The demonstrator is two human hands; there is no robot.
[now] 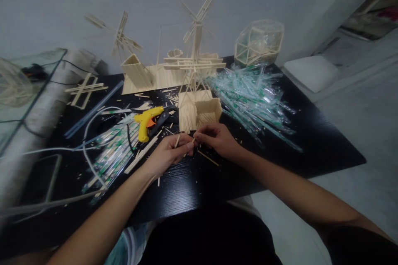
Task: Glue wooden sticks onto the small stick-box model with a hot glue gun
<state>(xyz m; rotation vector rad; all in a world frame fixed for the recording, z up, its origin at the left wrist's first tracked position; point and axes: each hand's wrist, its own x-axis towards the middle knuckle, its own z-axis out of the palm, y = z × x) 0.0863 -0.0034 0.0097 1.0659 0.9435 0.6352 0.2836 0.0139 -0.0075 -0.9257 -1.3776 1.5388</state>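
My left hand (174, 149) is closed on a short wooden stick (177, 140) that pokes up between its fingers. Close beside it, my right hand (219, 138) pinches a small stick piece (194, 137), its fingertips nearly meeting the left ones. Both hands are above the black table, just in front of a windmill model (195, 66) made of sticks. A square stick box (208, 112) stands on the model's base behind my right hand. One loose stick (209, 158) lies below the right hand.
A yellow glue gun (148, 121) lies left of the model, near bagged sticks (115, 149) and a white cable (85, 140). Plastic wrappers (255, 95) are heaped at right, before a faceted model (259, 43). Another windmill (138, 72) stands back left on the black table (329, 153).
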